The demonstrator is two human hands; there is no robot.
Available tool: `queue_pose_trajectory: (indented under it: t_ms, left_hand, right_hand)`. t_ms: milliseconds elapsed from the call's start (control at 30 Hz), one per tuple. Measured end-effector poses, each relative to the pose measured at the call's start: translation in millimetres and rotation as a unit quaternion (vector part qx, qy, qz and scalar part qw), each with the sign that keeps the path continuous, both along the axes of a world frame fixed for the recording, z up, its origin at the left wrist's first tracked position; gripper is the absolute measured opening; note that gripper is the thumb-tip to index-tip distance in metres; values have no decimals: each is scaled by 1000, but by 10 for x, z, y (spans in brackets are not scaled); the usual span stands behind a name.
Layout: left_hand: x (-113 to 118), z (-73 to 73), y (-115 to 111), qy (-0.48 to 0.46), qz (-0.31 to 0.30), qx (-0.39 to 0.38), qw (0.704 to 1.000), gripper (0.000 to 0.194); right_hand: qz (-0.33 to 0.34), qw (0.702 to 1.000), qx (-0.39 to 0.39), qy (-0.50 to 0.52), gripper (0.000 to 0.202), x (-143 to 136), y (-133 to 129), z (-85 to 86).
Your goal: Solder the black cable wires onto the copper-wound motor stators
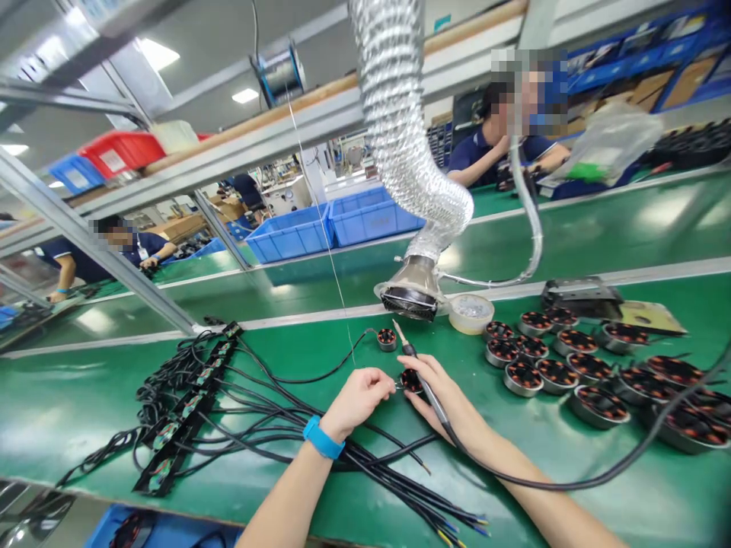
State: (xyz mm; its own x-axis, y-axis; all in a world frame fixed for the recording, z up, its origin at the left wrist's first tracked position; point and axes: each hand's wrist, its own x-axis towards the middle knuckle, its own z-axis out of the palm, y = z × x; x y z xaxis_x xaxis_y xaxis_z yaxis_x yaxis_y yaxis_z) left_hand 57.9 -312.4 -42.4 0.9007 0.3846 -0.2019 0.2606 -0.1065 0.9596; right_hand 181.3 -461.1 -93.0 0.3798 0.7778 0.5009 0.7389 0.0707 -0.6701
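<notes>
My left hand (361, 397), with a blue wristband, is pinched at the left edge of a small round motor part (411, 380); what its fingertips hold is too small to make out. My right hand (442, 392) is curled around a soldering iron (429, 392), its tip pointing up and away, and its fingers also reach the right side of that motor part. Just beyond, another motor part (387, 340) with a black cable sits on the green table (320, 346). A thin wire (336, 278) hangs from a spool (282, 74) down towards my left hand.
Black cables (274, 434) and a strip of circuit boards (191, 403) lie at left. Several motor parts (579, 365) stand at right, near a round tin (471, 312). A silver duct (400, 129) hangs above. Blue bins (291, 232) and people (491, 144) are beyond.
</notes>
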Motion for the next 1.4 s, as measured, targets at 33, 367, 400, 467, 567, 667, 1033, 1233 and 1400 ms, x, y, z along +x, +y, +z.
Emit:
queue_pose_trajectory:
  t_ms: [33,367,400,467,567,667,1033,1233,1400]
  left_hand:
    - [6,-1,9,-16,15,34,999,28]
    - [57,-115,157,23,1,30,999,41]
    - [74,-86,172,21,12,50,998,40]
    - [123,9,190,4,42,132,990,37]
    - [249,179,180,-5,0,263,965,38]
    - [440,273,141,68,-108,290,948,34]
    - [676,346,235,181,-251,62,949,43]
    - [551,390,219,180,-210,22,961,54]
    - [620,410,46,219,-195,93,951,44]
  right_hand:
    - [3,1000,-4,-8,52,22,-19,14]
    - [-2,999,21,-40,45,129,-246,21]
    - [-7,999,25,-41,46,128,-250,12]
    - [-13,999,31,-36,48,122,-255,15]
    - [-8,999,48,-16,50,112,-267,58]
    - [20,998,58,3,51,118,-281,91]
    - [18,998,52,1,50,185,-272,28]
    - [22,998,59,5,51,190,-276,33]
    - [26,998,54,12,47,196,-251,5]
